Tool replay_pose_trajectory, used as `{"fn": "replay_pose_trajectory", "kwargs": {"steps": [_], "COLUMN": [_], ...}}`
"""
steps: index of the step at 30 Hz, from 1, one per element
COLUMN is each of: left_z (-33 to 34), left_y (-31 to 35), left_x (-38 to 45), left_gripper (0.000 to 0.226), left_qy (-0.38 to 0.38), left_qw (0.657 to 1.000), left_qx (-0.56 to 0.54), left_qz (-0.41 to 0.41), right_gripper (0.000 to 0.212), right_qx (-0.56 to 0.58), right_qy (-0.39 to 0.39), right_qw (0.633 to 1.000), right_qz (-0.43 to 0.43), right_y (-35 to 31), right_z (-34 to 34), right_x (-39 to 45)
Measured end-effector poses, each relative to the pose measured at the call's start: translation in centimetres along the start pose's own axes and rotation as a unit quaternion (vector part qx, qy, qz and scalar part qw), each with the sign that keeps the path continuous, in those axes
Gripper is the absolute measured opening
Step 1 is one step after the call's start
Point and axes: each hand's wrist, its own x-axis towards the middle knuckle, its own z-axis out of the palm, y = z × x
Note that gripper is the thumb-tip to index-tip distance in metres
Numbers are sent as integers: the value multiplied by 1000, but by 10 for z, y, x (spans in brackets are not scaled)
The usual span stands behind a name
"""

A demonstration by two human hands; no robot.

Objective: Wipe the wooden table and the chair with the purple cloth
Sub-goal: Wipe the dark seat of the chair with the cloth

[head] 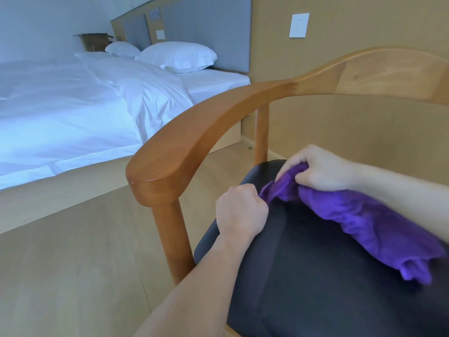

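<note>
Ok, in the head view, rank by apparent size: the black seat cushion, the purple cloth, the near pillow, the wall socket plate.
1. black seat cushion
2. purple cloth
3. near pillow, roughly like the cloth; it lies farther from the camera, so that order is unsure
4. wall socket plate

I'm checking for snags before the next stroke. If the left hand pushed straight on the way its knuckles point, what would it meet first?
Most likely the bunched purple cloth right ahead of the left hand, which already grips its near end on the black seat. The right hand lies just beyond. Depth is hard to judge from one view.
</note>
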Motion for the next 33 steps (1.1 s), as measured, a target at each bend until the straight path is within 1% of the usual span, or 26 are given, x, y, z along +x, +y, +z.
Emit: {"fn": "replay_pose_trajectory", "kwargs": {"steps": [1, 2, 3, 4, 5, 6, 7, 8, 10, 11, 12, 13, 14, 16, 17, 20, 24, 28, 31, 32, 33], "left_z": [0, 0, 1, 2, 2, 2, 0, -3, -12, -18, -25, -31, -37, -42, -42, -39, -38, -37, -36, -36, -35], "left_y": [0, -1, -1, -2, -2, -2, -1, 1, 6, 8, 7, 5, 2, -7, -12, -17, -18, -21, -20, -19, -18], "left_x": [2, 3, 4, 5, 6, 6, 6, 6, 9, 11, 11, 7, -2, -28, -39, -44, -42, -48, -48, -49, -50], "left_gripper": [24, 24, 22, 20, 17, 16, 14, 13, 13, 16, 18, 20, 19, 15, 15, 18, 18, 22, 21, 20, 20], "left_qy": [1, 2, 4, 3, -2, -9, -18, -33, -97, -138, -174, -196, -199, -161, -137, -100, -75, -47, -45, -44, -45], "left_qw": [1000, 1000, 1000, 1000, 1000, 1000, 999, 999, 993, 988, 982, 979, 979, 985, 988, 992, 996, 999, 998, 998, 998], "left_qx": [4, 6, 6, 1, -5, -9, -11, -12, -23, -28, -19, 0, 25, 67, 73, 69, 39, 20, 32, 35, 37], "left_qz": [-1, -2, -5, -9, -14, -18, -25, -35, -58, -66, -66, -53, -33, 9, 18, 15, 23, 17, 11, 9, 7], "right_gripper": [52, 51, 47, 42, 42, 48, 59, 69, 83, 85, 85, 84, 81, 68, 62, 52, 46, 42, 42, 41, 41], "right_qx": [47, 83, 84, 61, 23, -34, -91, -111, -94, -85, -86, -95, -107, -124, -128, -140, -138, -135, -125, -93, -37], "right_qy": [91, 169, 211, 211, 173, 124, 92, 74, 79, 91, 106, 119, 126, 124, 126, 116, 48, -33, -95, -110, -119], "right_qw": [995, 981, 970, 966, 968, 970, 967, 965, 969, 971, 969, 967, 967, 972, 973, 978, 989, 990, 987, 989, 992], "right_qz": [21, 50, 90, 135, 179, 208, 220, 224, 213, 206, 206, 204, 194, 159, 143, 103, 27, -36, -45, -34, -14], "right_y": [9, 18, 27, 35, 43, 47, 46, 43, 45, 48, 50, 51, 50, 48, 46, 33, 1, -22, -29, -30, -32], "right_z": [-6, -5, 1, 12, 25, 36, 43, 45, 41, 40, 41, 42, 42, 44, 45, 50, 70, 76, 67, 60, 51], "right_x": [11, 23, 34, 44, 54, 60, 65, 68, 66, 64, 62, 59, 57, 55, 54, 39, -7, -73, -90, -85, -76]}}
